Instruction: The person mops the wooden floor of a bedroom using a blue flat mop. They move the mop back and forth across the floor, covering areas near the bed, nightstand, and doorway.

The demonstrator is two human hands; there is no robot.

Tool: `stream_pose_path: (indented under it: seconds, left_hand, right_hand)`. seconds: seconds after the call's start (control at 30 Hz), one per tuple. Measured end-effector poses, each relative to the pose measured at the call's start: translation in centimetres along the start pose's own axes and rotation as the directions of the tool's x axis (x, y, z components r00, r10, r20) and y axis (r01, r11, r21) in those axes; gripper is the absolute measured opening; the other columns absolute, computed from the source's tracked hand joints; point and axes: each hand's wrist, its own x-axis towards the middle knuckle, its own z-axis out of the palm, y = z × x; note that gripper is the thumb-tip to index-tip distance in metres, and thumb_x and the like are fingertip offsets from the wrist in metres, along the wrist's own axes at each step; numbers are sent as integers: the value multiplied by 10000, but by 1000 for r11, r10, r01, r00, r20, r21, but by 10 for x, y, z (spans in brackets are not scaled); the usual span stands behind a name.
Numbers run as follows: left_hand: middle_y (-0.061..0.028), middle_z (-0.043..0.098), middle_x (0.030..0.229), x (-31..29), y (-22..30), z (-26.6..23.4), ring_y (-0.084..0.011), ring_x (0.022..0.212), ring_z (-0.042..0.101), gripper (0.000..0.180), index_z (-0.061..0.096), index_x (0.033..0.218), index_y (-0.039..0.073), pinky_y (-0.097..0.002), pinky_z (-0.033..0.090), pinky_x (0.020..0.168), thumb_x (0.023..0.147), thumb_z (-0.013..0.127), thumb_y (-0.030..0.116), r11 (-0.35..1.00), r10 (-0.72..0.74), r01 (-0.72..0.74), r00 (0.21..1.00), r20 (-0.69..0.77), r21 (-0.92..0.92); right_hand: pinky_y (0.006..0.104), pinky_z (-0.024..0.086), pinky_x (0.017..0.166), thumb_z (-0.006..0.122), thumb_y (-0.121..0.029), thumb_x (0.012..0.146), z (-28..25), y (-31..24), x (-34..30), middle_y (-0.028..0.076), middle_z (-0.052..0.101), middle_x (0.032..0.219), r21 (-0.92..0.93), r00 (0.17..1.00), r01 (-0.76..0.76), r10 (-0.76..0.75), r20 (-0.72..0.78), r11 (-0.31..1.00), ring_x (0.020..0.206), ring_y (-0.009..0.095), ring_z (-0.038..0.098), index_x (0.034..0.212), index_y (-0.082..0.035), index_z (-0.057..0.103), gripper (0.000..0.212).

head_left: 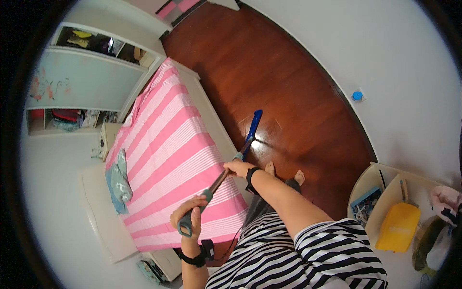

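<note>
A long-handled mop (pixel 220 180) slants from my left hand down to the floor. Its narrow blue head (pixel 253 126) lies on the reddish-brown boards beside the bed; what its underside is made of cannot be seen. My left hand (pixel 188 212) is closed round the grey-green grip at the handle's top end, just below the looped tip. Further down the shaft, my right hand (pixel 236 167) wraps the pole near a grey-green joint. A dark band circles each wrist.
A bed with a pink-and-white striped cover (pixel 168 159) runs along the left of the mop. My bare feet (pixel 299 177) stand near the mop head. To the right, a pale shelf unit (pixel 373 173) holds a yellow container (pixel 398 226). A white wall (pixel 385 58) curves round the floor.
</note>
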Motion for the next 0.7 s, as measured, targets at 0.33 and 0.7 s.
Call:
stream_pose_path:
  seconds: [0.33, 0.7]
  left_hand:
    - [-231, 689, 819, 7, -26, -3, -389, 891, 687, 217, 625, 845, -53, -512, 533, 858, 918, 609, 151, 954, -18, 29, 999, 41, -298]
    - [-224, 696, 879, 52, 20, 119, -396, 932, 687, 120, 632, 898, -51, -489, 529, 881, 841, 560, 25, 885, 258, -18, 851, 458, -465]
  right_hand:
    - [339, 598, 547, 648, -75, 782, -53, -21, -54, 133, 648, 798, 158, 977, 91, -58, -205, 983, 655, 239, 658, 788, 27, 597, 114]
    - [322, 555, 617, 629, -199, 876, -208, -14, -149, 97, 600, 787, 429, 831, 514, -306, -464, 743, 679, 198, 615, 806, -26, 570, 196]
